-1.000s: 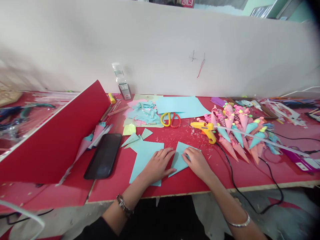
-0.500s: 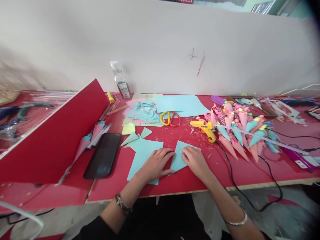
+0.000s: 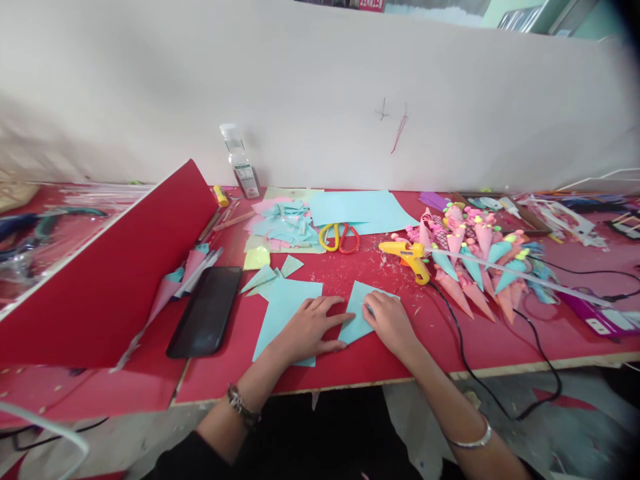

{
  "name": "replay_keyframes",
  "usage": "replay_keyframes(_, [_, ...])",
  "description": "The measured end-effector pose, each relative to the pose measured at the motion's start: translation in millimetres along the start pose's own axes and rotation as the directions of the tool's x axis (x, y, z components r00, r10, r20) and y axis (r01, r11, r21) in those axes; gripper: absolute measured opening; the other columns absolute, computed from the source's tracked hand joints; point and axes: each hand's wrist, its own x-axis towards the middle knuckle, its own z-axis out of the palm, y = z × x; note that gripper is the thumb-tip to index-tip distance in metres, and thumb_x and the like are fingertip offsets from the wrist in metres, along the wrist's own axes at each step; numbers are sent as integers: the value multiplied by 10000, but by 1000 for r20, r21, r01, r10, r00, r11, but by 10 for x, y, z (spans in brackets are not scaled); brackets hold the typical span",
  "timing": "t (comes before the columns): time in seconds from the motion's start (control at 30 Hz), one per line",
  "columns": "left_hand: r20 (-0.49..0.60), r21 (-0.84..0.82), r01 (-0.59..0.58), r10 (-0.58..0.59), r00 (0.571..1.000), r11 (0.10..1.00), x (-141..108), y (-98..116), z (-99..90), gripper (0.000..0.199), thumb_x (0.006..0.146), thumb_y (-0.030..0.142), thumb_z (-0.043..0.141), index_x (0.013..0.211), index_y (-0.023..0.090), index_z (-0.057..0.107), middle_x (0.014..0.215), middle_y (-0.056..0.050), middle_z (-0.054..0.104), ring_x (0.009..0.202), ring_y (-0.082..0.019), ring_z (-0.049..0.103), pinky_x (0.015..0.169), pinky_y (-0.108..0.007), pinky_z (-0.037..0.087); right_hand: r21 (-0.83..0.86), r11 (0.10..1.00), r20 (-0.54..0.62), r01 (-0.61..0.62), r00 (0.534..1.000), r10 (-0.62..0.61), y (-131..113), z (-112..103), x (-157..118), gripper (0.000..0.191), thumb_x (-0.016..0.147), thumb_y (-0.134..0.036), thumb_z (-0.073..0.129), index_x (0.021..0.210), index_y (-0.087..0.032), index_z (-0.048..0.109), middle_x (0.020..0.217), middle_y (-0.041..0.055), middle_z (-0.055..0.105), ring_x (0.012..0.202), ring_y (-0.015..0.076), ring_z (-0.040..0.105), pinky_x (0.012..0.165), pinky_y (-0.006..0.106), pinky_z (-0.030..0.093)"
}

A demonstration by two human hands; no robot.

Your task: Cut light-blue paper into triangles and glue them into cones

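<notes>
1. Left hand point(image 3: 311, 328) is resting spread fingers on blue paper point(image 3: 357, 325); right hand point(image 3: 391, 321) is curling fingers there, pinching or not I cannot tell;
2. the paper is lying on the red table point(image 3: 435, 340);
3. a bottle point(image 3: 239, 160) is standing behind, label point(image 3: 245, 175) illegible.

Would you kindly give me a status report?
Right hand on smaller light-blue paper piece. Left hand touching its edge, over larger light-blue sheet. Yellow glue gun clear of hands.
</notes>
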Motion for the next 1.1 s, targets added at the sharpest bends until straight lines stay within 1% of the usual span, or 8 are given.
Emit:
replay_keyframes(0.2, [9, -5, -10, 10, 1000, 1000, -10, -39, -8, 555, 750, 461, 569, 1271, 365, 404, 1329, -40, 377, 1213, -265, 322, 1014, -472, 199, -13, 1000, -4, -9, 1000, 9, -8, -6, 1, 182, 856, -193, 392, 722, -185, 516, 718, 27, 569, 688, 158, 526, 624, 265, 298])
replay_keyframes(0.3, [32, -22, -28, 29, 999, 999, -2, -54, -20, 624, 709, 430, 622, 1283, 362, 389, 1340, -41, 364, 1222, -270, 311, 1018, -461, 202, -20, 1000, 5, -16, 1000, 16, -12, -26, 4, 176, 856, -198, 404, 738, -180, 533, 724, 33, 569, 694, 165, 526, 641, 271, 320])
replay_keyframes(0.43, [50, -33, -30, 32, 998, 999, 6, -62, -39, 626, 708, 433, 628, 1283, 359, 392, 1343, -42, 364, 1219, -266, 315, 1016, -442, 219, -9, 1000, -34, -3, 999, 3, -66, -107, -60, 165, 848, -215, 430, 897, -170, 581, 876, 85, 572, 839, 212, 513, 729, 313, 360])
replay_keyframes(0.53, [56, -25, -22, 24, 998, 999, 5, -65, -42, 645, 701, 433, 636, 1290, 358, 383, 1344, -48, 359, 1219, -267, 314, 1011, -440, 228, 82, 990, -87, 115, 990, -108, -155, -190, -198, 222, 838, -208, 440, 993, -208, 599, 1019, 99, 542, 947, 225, 479, 858, 385, 348])
replay_keyframes(0.63, [64, -28, -28, 29, 997, 999, 6, -77, -42, 652, 708, 452, 625, 1299, 365, 362, 1348, -50, 349, 1228, -271, 300, 1007, -443, 236, 201, 938, -63, 284, 959, -277, -230, -248, -368, 247, 832, -205, 449, 1003, -262, 617, 1067, 73, 529, 997, 206, 472, 962, 448, 284])
replay_keyframes(0.73, [81, -37, -35, 37, 996, 999, 15, -91, -49, 641, 717, 463, 611, 1298, 386, 351, 1350, -45, 342, 1238, -277, 287, 1005, -451, 237, 257, 908, -24, 332, 941, -338, -237, -268, -480, 300, 835, -222, 457, 1091, -301, 590, 1107, 61, 525, 1035, 201, 461, 976, 449, 295])
replay_keyframes(0.93, [109, -31, -40, 43, 993, 999, 25, -108, -59, 674, 701, 441, 636, 1304, 390, 339, 1363, -38, 320, 1240, -284, 275, 1014, -456, 221, 272, 917, 6, 291, 953, -304, -86, -297, -470, 285, 815, -280, 498, 1068, -336, 618, 1141, 56, 523, 1046, 217, 452, 908, 417, 381])
replay_keyframes(1.1, [99, -48, -45, 49, 994, 998, 24, -120, -56, 683, 692, 417, 651, 1301, 390, 344, 1363, -31, 322, 1242, -287, 274, 1017, -452, 220, 231, 945, 21, 230, 970, -242, 194, -327, -500, 280, 821, -282, 488, 1055, -344, 629, 1226, 56, 482, 1101, 232, 429, 906, 423, 388])
